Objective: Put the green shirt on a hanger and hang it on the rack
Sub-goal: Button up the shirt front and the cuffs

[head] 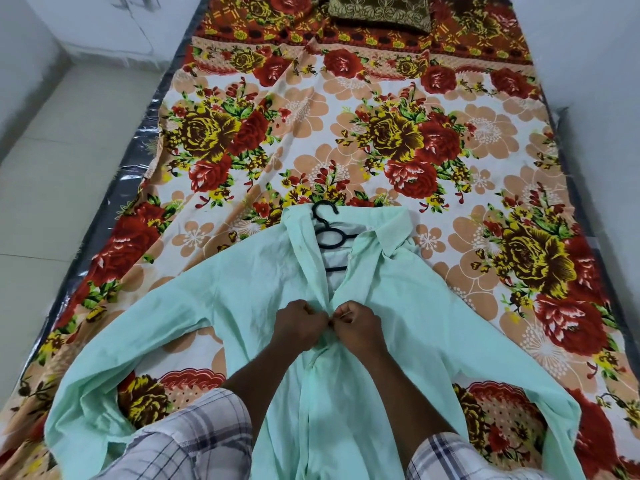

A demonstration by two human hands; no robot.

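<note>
The pale green shirt (242, 299) lies spread front-up on the bed, sleeves out to both sides, collar pointing away from me. A black hanger (329, 233) sits inside it; its hook sticks out past the collar and part of its frame shows in the open neck. My left hand (301, 323) and my right hand (360, 323) meet at the shirt's front placket below the neck opening, each pinching one fabric edge. Both hands are closed on the cloth, knuckles nearly touching. No rack is in view.
A floral bedsheet (381, 140) in red, yellow and peach covers the mattress. A brown patterned pillow (381, 12) lies at the far end. Light floor tiles (62, 150) run along the left; a white wall (595, 64) borders the right.
</note>
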